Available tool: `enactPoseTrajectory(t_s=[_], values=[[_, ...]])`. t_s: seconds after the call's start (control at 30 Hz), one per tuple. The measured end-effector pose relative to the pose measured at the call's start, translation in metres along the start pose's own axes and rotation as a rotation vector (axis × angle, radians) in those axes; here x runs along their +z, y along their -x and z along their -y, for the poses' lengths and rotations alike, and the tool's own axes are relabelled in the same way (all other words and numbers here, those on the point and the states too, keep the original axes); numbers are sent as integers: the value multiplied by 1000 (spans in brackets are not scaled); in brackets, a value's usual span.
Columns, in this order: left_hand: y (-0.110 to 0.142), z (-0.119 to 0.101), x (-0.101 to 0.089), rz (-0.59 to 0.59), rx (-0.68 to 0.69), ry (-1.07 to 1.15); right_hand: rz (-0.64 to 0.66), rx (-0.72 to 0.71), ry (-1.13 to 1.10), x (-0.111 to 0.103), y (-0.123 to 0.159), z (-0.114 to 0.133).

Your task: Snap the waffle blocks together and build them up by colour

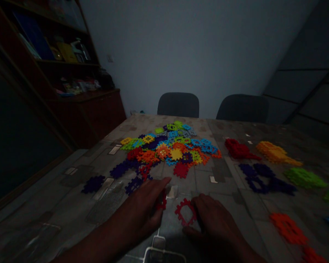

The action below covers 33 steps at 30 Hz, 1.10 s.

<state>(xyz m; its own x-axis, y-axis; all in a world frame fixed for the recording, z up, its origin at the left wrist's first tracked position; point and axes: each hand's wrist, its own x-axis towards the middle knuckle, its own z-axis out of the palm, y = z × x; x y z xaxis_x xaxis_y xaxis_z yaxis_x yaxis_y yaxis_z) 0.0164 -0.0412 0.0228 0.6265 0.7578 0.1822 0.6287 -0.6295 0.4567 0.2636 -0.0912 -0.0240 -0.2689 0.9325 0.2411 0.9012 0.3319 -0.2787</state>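
Note:
My left hand (pixel 144 204) is closed, thumb and fingers around a red notched plastic tile (pixel 162 202) that they partly cover. To the right, my right hand (pixel 215 217) pinches the edge of a red tile with an open middle and toothed rim (pixel 180 216). The two tiles are apart, low over the near part of the table. Just beyond my hands lies a solid red tile (pixel 181 170) at the front of a mixed-colour pile of interlocking tiles (pixel 177 154). A dark purple tile (pixel 134 185) rests by my left fingers.
Right of the pile sit colour groups: red tiles (pixel 238 149), yellow tiles (pixel 275 152), purple tiles (pixel 259 182), green tiles (pixel 304 177) and an orange tile (pixel 289 229). A purple tile (pixel 93 184) lies left. Two chairs (pixel 178 104) stand behind the patterned table (pixel 79 208).

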Motion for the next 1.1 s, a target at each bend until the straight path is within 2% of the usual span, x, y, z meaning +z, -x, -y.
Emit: enactPoseTrajectory(t_s=[0.1,0.2,0.27,0.37,0.53,0.73,0.83,1.0,1.1], values=[[2,-6,-4,76,25,-119,-28,-6,-7,-3,0,2],[1,-10,-4,179,8,-194,-1,-8,-7,-4,-2,2],[0,-11,-1,201,11,-209,15,-12,1,-4,-3,2],[1,-9,8,172,40,-170,75,8,13,-5,-5,3],[6,4,20,126,112,33,184,22,-4,-10,-6,2],[1,11,12,125,12,41,367,92,-98,-23,-12,-1],[0,10,10,166,-14,30,435,92,-96,-27,-16,-1],[0,13,13,153,17,44,423,83,-100,-23,-15,-5],[0,13,15,112,-8,68,337,66,-96,-12,-12,-4]])
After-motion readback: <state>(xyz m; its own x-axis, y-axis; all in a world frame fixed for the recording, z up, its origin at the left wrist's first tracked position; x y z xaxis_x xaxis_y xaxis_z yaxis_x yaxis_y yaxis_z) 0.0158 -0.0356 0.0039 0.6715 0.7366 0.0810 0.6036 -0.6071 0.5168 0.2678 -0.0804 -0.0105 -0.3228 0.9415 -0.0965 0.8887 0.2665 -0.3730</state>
